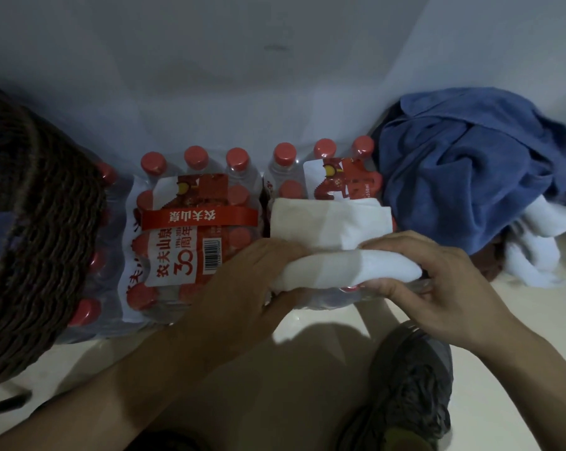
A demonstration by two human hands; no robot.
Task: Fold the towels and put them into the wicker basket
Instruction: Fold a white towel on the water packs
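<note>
Hands: two, both bare, reaching in from the lower edge.
Left hand (242,281): fingers curled over the left end of the white towel (333,242), gripping its folded edge.
Right hand (437,288): fingers curled over the towel's right end, thumb underneath, gripping it too.
White towel: one in hand, half folded, lying on top of the right-hand bottle pack (320,177) (near edge doubled over into a thick roll between the two hands).
Towel pile: one blue towel (470,177) crumpled on the floor at right, just beside that pack; more white cloth (535,242) beneath its near side, count impossible to tell.
Bottle packs: two plainly in view, shrink-wrapped, red caps; left pack (190,229) with a red and white label; a third lot of red caps (89,310) partly hidden behind the basket.
Wicker basket (47,229): one, dark brown weave, at far left, cut off by the frame edge; only the outer wall and rim visible, contents out of sight.
Shoe (408,392): one, grey, on the pale floor (519,369) under the right forearm, toe cut off at the bottom.
Hard to make out: dark object (5,405) at lower left, blurred.
Wall (275,60): plain, pale, behind the packs.
</note>
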